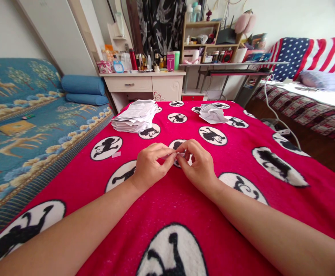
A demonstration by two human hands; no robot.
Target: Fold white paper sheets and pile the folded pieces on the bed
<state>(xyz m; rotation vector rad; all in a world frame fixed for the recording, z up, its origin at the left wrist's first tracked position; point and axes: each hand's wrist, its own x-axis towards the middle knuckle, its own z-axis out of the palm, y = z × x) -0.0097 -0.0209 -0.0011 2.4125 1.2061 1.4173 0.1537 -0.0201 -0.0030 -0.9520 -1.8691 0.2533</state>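
Observation:
My left hand (155, 164) and my right hand (197, 163) meet above the middle of the red cloth, fingertips touching. Both are closed in a pinch, thumb against forefinger. Between the fingertips a thin, pale sliver (181, 154) shows; the fingers cover most of it, so its kind cannot be made out. To the left, a small translucent rectangular piece (116, 154) lies flat, partly on a printed white oval. Farther back on the left is a thick stack of white papers (134, 116). Creased, folded white paper (212, 114) lies at the back right.
The red cloth (167, 207) with black-and-white ovals covers the surface before me. A blue patterned sofa (41, 130) runs along the left. Behind stand a white dresser (138, 83) with bottles and a desk with shelves (203, 38). At right, a white cable (282, 119) hangs beside a bed.

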